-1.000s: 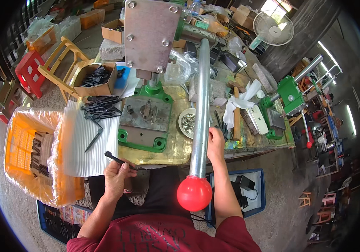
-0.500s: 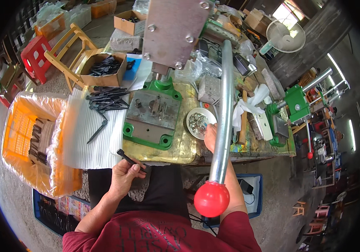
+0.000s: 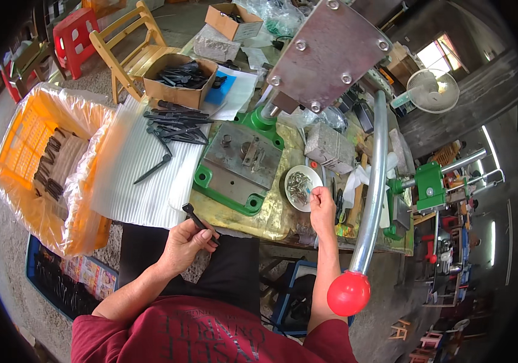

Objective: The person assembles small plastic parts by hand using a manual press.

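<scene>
The left hand (image 3: 183, 245) pinches a slender black rod-like part (image 3: 190, 213) between thumb and curled fingers, just in front of the near edge of the yellowish, stained worktop (image 3: 274, 225); the part's thicker end juts up past the knuckles and its other end pokes out beyond the fingertips, while the middle is covered by the grip. The right hand (image 3: 323, 209) reaches to the near right side of a round white bowl (image 3: 314, 176) of small silvery metal pieces (image 3: 298, 189); its fingers are drawn together at the rim, but whether they pinch a piece cannot be told, as the hand's back hides the tips. Between the hands and farther back sits a green cast-metal press base (image 3: 203, 176) topped by a grey steel plate (image 3: 241, 154), whose small fittings are hard to make out. Above it, a bolted metal cover (image 3: 331, 51) is cut off by the upper edge. A silvery tubular lever (image 3: 375, 169) ending in a red ball (image 3: 348, 294) hides a strip of the worktop on the right. Left of the press, a heap of black parts (image 3: 177, 124) lies on a white ribbed foam sheet (image 3: 141, 190), overlapping too closely to count. The orange plastic-lined crate (image 3: 23, 142) partly covers a dark-blue tray (image 3: 98, 272) below.
</scene>
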The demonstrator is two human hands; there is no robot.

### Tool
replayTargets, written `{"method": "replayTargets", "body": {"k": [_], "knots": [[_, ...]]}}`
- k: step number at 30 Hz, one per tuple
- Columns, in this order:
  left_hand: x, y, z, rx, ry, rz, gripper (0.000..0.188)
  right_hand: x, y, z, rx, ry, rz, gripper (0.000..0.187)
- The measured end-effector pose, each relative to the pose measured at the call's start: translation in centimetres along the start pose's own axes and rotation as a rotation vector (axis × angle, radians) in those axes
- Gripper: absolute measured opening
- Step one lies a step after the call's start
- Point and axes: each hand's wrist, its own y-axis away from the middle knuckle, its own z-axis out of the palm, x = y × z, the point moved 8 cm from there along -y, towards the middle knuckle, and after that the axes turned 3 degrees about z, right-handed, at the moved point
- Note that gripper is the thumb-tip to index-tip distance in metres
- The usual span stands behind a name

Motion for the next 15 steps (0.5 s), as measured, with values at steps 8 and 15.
{"method": "replayTargets", "body": {"k": [8,15], "knots": [[-0.1,-0.3,0.3,0.011,0.024,-0.008,0.015,-2.6,1.8,2.0,-0.188,-0.829,0.169,0.012],[0.1,-0.5,0.9,-0.021,-0.033,0.02,0.019,-5.9,3.7,3.1,-0.325,-1.083,0.16,0.014]]}}
